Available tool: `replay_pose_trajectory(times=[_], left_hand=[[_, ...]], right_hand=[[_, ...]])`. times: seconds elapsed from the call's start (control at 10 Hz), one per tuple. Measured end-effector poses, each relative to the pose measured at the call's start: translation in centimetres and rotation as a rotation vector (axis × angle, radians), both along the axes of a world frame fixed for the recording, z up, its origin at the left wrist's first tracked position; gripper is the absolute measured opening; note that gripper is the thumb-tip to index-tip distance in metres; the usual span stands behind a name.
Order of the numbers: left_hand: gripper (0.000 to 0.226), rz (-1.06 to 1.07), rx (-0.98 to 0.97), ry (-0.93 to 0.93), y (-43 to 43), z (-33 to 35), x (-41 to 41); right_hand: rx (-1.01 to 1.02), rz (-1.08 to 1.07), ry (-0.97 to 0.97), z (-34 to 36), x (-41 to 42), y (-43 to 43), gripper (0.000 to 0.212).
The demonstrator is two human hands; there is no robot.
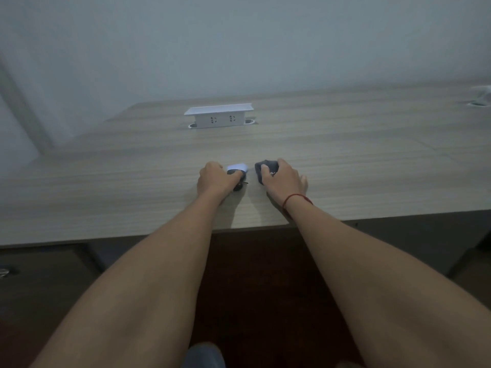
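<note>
The left hand (pixel 212 176) half hides a small white-and-dark object (pixel 237 172) in its curled fingers, the right hand (pixel 284 179) grips a dark cloth-like lump (pixel 261 168), both near the counter (pixel 106 187) front edge, with wide free surface beyond.

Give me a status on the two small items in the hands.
Done: both are off in separate grips. In hand: the left hand holds a white-and-black item; the right hand grips a dark cloth. Left: they remain apart on the desk.
</note>
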State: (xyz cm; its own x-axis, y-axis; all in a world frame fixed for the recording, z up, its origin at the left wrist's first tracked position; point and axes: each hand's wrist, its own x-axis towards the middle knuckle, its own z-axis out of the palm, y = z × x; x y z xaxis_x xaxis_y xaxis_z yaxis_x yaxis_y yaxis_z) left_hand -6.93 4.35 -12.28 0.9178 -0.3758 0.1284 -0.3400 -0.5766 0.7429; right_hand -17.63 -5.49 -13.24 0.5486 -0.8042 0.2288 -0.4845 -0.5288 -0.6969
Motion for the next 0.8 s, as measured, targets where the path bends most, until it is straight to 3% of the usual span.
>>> replay_pose_trajectory(times=[0.3, 0.5, 0.6, 0.7, 0.8], left_hand=[[0.049, 0.08, 0.076, -0.071, -1.8, -0.7, 0.3], [0.053, 0.079, 0.022, -0.06, -1.2, -0.9, -0.3], [0.058, 0.073, 0.03, -0.083, -0.3, -0.8, -1.2], [0.06, 0.087, 0.205, -0.298, 1.4, -1.2, -3.1], [0.077, 0.073, 0.403, -0.307, 2.4, -1.0, -5.0]], right_hand=[[-0.041, -0.055, 0.016, -0.4, 1.5, -1.4, 0.037], [-0.015, -0.073, -0.051, -0.1, 0.0, -0.5, 0.047], [-0.01, -0.03, 0.005, -0.3, -1.1, -0.1, 0.054], [-0.099, 0.006, 0.168, -0.9, -2.4, 0.2, 0.066], [-0.131, 0.033, 0.336, -1.1, -3.2, 0.5, 0.08]])
